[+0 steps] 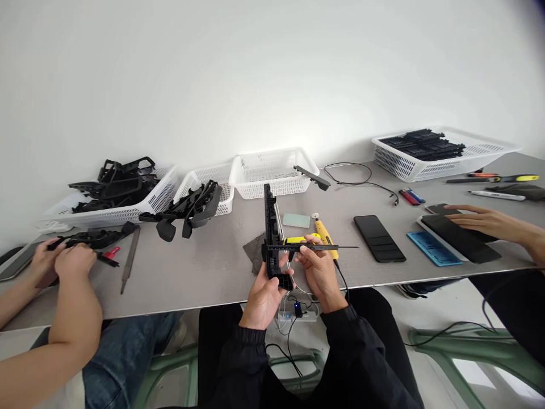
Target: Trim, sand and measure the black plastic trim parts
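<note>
My left hand [263, 296] is closed around the lower end of a long black plastic part [271, 218], which stands nearly upright above the front edge of the table. In my right hand [320, 271] is a dark caliper [324, 247], held level with its thin depth rod pointing right. Its jaws lie across the plastic part; whether they pinch it I cannot tell. Behind the caliper are a yellow-handled tool [293, 240] and a yellow rotary tool [325, 234] with a cord. A pale green block [297, 220] and a dark cloth [252, 253] lie nearby.
White baskets [272, 188] line the wall, some holding black plastic parts [421, 144]. A black phone [378, 238] lies to the right. A co-worker's hands [74, 264] work at left beside a file [130, 262]; another's hand [489, 221] is at right near a blue tray [433, 248].
</note>
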A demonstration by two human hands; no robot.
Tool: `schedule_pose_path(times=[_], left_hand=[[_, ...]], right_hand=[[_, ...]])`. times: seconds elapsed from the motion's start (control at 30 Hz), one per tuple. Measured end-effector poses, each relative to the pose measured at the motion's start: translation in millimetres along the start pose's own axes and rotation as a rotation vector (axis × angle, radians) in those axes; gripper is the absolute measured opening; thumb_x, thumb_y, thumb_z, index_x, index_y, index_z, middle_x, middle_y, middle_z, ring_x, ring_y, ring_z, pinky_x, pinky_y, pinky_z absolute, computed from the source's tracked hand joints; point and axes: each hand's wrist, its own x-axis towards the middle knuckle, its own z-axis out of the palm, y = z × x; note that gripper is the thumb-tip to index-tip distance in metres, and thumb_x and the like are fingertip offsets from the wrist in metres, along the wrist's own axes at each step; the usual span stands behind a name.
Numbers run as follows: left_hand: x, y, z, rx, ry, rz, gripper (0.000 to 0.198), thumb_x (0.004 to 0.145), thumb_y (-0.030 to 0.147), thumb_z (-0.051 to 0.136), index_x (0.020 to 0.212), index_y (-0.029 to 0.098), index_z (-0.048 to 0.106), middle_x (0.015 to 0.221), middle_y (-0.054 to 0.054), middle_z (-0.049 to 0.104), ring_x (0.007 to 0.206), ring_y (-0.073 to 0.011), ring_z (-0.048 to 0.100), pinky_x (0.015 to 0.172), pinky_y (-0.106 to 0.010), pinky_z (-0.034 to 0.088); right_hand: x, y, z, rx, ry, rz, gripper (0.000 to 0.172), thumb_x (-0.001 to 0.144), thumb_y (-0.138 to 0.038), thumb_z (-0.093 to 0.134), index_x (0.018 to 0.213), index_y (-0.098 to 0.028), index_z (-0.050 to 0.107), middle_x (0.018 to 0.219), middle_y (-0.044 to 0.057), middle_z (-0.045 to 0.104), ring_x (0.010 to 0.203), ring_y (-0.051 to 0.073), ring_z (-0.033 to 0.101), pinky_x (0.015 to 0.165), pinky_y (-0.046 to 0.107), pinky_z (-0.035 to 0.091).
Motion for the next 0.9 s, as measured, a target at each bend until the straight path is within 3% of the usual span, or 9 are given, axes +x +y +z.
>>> schedule_pose_path(times=[0.2, 0.3, 0.4, 0.53, 0.67, 0.8, 0.9], left_hand=[[-0.1, 3.5, 4.2, 0.021, 0.016, 0.010, 0.055, 0.088, 0.029, 0.080, 0.142, 0.029, 0.065, 0.165, -0.011, 0.048, 0.118, -0.0247, 0.062, 0.087, -0.035, 0.054], [-0.7, 3.6, 5.0, 0.024, 0.029, 0.019, 0.056, 0.088, 0.028, 0.080, 0.142, 0.029, 0.065, 0.164, -0.011, 0.049, 0.118, -0.0247, 0.061, 0.088, -0.037, 0.053], [-1.5, 2.6, 5.2, 0.023, 0.043, 0.028, 0.057, 0.088, 0.026, 0.080, 0.142, 0.030, 0.064, 0.164, -0.010, 0.050, 0.119, -0.0245, 0.061, 0.090, -0.038, 0.054], [-1.8, 1.1, 5.6, 0.009, 0.073, 0.055, 0.055, 0.089, 0.025, 0.078, 0.141, 0.030, 0.064, 0.163, -0.009, 0.050, 0.118, -0.0226, 0.062, 0.092, -0.037, 0.054], [-2.2, 1.6, 7.5, -0.001, 0.094, 0.061, 0.053, 0.088, 0.026, 0.079, 0.139, 0.030, 0.065, 0.165, -0.009, 0.048, 0.118, -0.0217, 0.061, 0.094, -0.036, 0.053], [-3.1, 2.9, 9.2, -0.015, 0.118, 0.079, 0.048, 0.090, 0.025, 0.076, 0.137, 0.029, 0.066, 0.167, -0.008, 0.046, 0.119, -0.0208, 0.060, 0.096, -0.036, 0.053], [-3.3, 3.1, 9.0, -0.026, 0.123, 0.087, 0.047, 0.091, 0.024, 0.075, 0.137, 0.029, 0.067, 0.167, -0.008, 0.046, 0.121, -0.0218, 0.060, 0.097, -0.036, 0.053]], right_hand=[[5.2, -1.4, -6.6, 0.033, 0.078, -0.057, 0.024, 0.079, -0.031, 0.084, 0.096, -0.026, 0.068, 0.079, -0.005, 0.061, 0.068, 0.012, 0.064, 0.071, 0.028, 0.062], [5.5, 2.1, -5.5, -0.001, 0.122, -0.115, 0.024, 0.081, -0.034, 0.082, 0.097, -0.028, 0.066, 0.084, -0.005, 0.064, 0.075, 0.013, 0.068, 0.083, 0.035, 0.064], [1.9, 7.0, 0.4, -0.095, 0.141, -0.163, 0.023, 0.083, -0.035, 0.084, 0.096, -0.026, 0.067, 0.091, -0.004, 0.068, 0.079, 0.015, 0.071, 0.084, 0.038, 0.064], [-4.1, 7.6, 6.6, -0.263, 0.069, -0.152, 0.024, 0.085, -0.040, 0.085, 0.099, -0.024, 0.074, 0.097, 0.003, 0.074, 0.089, 0.022, 0.075, 0.084, 0.040, 0.064], [-5.0, 5.1, 5.6, -0.353, 0.055, -0.159, 0.030, 0.086, -0.042, 0.084, 0.107, -0.023, 0.075, 0.105, 0.005, 0.077, 0.082, 0.020, 0.074, 0.081, 0.039, 0.063], [-1.3, 8.9, 2.8, -0.361, 0.005, -0.173, 0.043, 0.086, -0.037, 0.081, 0.126, -0.023, 0.073, 0.118, 0.009, 0.078, 0.104, 0.024, 0.074, 0.088, 0.039, 0.061], [2.5, 12.8, 1.3, -0.366, -0.060, -0.137, 0.047, 0.083, -0.027, 0.076, 0.130, -0.023, 0.073, 0.122, 0.009, 0.078, 0.111, 0.025, 0.073, 0.092, 0.038, 0.060]])
